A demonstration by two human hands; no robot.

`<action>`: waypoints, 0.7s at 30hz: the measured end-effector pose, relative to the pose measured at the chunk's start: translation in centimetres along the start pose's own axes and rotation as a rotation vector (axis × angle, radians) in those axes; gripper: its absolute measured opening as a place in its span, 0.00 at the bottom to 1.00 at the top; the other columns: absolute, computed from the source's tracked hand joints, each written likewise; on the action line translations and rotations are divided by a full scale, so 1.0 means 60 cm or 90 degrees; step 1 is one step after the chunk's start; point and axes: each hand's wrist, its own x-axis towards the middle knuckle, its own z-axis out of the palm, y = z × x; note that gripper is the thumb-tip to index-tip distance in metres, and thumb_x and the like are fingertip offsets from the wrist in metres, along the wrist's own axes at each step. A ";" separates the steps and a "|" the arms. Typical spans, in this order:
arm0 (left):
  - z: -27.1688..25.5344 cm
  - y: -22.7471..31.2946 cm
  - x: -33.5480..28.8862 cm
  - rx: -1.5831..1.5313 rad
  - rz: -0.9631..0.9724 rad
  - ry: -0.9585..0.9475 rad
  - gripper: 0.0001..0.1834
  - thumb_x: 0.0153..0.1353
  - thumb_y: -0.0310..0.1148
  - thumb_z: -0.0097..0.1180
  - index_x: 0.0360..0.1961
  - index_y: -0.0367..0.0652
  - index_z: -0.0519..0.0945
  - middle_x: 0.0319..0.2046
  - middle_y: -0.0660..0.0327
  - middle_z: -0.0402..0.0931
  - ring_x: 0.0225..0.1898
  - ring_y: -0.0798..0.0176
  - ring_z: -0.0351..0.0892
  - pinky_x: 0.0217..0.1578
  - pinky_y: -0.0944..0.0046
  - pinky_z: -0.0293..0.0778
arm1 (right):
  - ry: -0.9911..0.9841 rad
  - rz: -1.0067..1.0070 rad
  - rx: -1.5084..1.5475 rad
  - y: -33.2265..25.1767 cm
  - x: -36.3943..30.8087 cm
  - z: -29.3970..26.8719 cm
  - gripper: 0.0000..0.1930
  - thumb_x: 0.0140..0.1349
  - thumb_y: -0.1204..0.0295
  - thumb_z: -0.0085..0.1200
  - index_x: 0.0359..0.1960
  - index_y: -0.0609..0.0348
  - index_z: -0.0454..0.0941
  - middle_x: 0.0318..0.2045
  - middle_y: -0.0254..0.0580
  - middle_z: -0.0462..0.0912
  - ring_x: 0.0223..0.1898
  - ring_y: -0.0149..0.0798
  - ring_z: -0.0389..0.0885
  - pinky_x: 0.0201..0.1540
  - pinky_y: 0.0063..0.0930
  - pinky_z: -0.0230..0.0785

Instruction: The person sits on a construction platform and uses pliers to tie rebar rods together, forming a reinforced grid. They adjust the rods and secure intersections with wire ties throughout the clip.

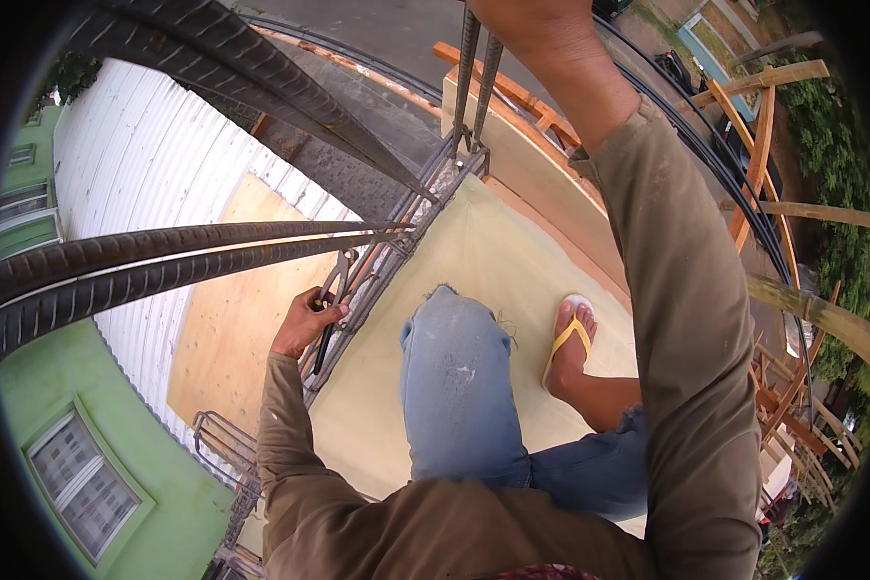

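Left hand (pixel 302 325): left of centre in the frame; fingers wrapped around the handles of the dark metal pincers (pixel 339 270).
Pincer position: head pointing up the frame, beside the diagonal run of dark steel bars (pixel 396 259); I cannot confirm from here whether the two touch.
Right hand (pixel 532 17): top edge, right of centre; cut off there, so I cannot tell the state of its fingers.
Ribbed stock: thick, dark ribbed steel rods (pixel 164 244) extend from the left and upper left to the diagonal run.
Footing: flat, pale yellow sheet (pixel 469 237) at centre; carries the foot in the yellow-strapped sandal (pixel 574 333).
Left background: white corrugated roof (pixel 145 126); green wall (pixel 77 372) below.
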 end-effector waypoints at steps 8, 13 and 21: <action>0.075 -0.089 -0.116 -0.102 -0.116 -0.098 0.11 0.62 0.30 0.66 0.43 0.36 0.85 0.26 0.67 0.76 0.21 0.76 0.66 0.17 0.70 0.59 | -0.017 0.184 -0.004 -0.024 0.000 -0.016 0.24 0.72 0.49 0.54 0.46 0.64 0.77 0.21 0.37 0.80 0.18 0.28 0.79 0.20 0.20 0.70; 0.106 -0.130 -0.159 -0.509 -0.055 -0.142 0.13 0.66 0.31 0.63 0.49 0.36 0.83 0.21 0.70 0.68 0.17 0.74 0.66 0.15 0.73 0.58 | -0.025 0.166 0.001 -0.011 0.003 -0.031 0.25 0.72 0.48 0.53 0.46 0.64 0.75 0.22 0.40 0.81 0.21 0.32 0.82 0.24 0.24 0.73; 0.177 -0.165 -0.211 -0.734 -0.108 -0.154 0.16 0.71 0.34 0.57 0.56 0.40 0.79 0.24 0.70 0.67 0.24 0.73 0.70 0.14 0.76 0.57 | -0.033 0.134 -0.013 0.002 0.010 -0.035 0.24 0.73 0.50 0.51 0.47 0.63 0.76 0.23 0.42 0.81 0.22 0.34 0.82 0.24 0.25 0.74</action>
